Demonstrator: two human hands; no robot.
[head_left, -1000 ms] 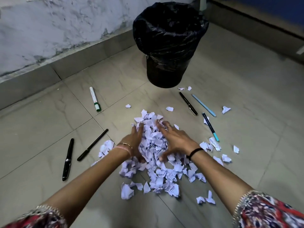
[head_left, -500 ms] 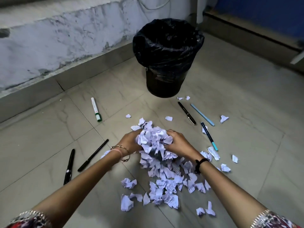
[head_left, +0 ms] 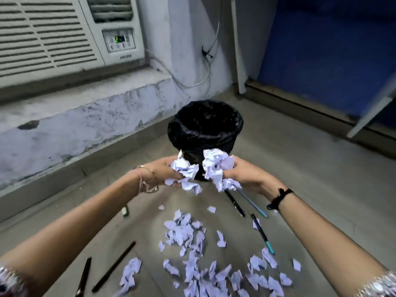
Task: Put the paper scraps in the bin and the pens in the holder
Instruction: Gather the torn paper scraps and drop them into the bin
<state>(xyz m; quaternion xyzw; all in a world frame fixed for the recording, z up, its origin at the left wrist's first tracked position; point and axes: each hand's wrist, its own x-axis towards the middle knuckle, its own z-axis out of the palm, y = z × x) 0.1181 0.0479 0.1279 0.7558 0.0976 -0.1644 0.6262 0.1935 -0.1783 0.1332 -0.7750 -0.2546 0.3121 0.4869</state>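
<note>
Hands full of paper scraps, raised in front of the bin.

Nearest, loose scraps (head_left: pixel 188 236) lie scattered across the tiled floor (head_left: pixel 321 168), with two black pens (head_left: pixel 113 266) lying to the left of them and a teal-tipped pen (head_left: pixel 262 235) to the right. Further on, a black pen (head_left: pixel 234 203) and a light blue pen (head_left: pixel 254 204) lie side by side, partly hidden under the right hand. Above the floor, the left hand (head_left: pixel 165 171) is closed around one crumpled wad of scraps (head_left: pixel 185 171), and the right hand (head_left: pixel 244 175) is closed around another wad (head_left: pixel 216 166), a few pieces hanging loose beneath each. Just beyond both hands stands the bin (head_left: pixel 204 127), lined with a black bag, mouth open. Behind it are a worn wall ledge (head_left: pixel 85 116) and an air conditioner (head_left: pixel 64 35).
</note>
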